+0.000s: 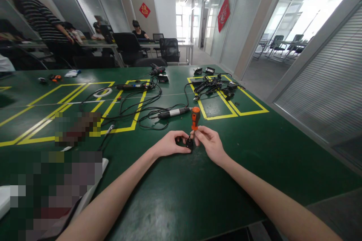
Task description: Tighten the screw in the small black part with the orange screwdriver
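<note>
Low over the green table, my left hand pinches a small black part between thumb and fingers; its exact kind is too small to make out. My right hand grips an orange-and-black screwdriver near the lower end of its handle. The screwdriver stands upright, handle up, with its shaft pointing down at the black part. Whether the tip sits in a screw is hidden by the fingers. Just beyond my hands lies a grey-and-black electric screwdriver with a cord.
Yellow tape marks rectangles on the green table. Black cables and parts lie back right, a power drill at the far edge. Another corded tool and a white ring lie left. People sit and stand behind.
</note>
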`<control>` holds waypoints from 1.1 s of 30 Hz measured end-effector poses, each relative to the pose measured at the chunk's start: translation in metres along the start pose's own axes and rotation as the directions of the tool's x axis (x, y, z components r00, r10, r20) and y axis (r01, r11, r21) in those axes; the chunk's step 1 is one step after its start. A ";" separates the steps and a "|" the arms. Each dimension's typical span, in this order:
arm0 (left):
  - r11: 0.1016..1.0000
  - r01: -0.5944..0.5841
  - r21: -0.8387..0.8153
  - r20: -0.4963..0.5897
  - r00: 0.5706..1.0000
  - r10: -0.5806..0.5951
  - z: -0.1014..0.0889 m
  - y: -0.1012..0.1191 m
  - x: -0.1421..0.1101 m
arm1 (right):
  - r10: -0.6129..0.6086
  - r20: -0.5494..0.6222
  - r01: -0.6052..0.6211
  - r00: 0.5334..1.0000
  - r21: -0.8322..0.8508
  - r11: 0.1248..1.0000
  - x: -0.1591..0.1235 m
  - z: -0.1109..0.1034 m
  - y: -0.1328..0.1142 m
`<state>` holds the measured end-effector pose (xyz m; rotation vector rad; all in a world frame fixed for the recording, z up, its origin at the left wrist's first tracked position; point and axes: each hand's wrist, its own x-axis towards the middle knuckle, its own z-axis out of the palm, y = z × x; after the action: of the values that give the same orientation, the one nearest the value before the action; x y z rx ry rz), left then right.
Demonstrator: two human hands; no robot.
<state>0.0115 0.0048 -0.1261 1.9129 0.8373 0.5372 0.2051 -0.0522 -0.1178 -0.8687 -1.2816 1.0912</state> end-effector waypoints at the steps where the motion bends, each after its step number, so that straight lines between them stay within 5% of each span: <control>1: 1.000 0.001 0.002 -0.003 1.000 -0.001 0.000 0.000 0.000 | 0.003 -0.011 -0.003 1.000 0.017 1.000 0.000 0.000 0.000; 33: 0.999 -0.039 0.034 0.019 0.999 0.039 -0.001 0.001 0.000 | 0.012 -0.035 -0.011 0.999 0.034 0.999 0.000 0.002 -0.003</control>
<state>0.0113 0.0048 -0.1244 1.9663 0.8036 0.5309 0.2038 -0.0530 -0.1148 -0.8673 -1.2267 1.0988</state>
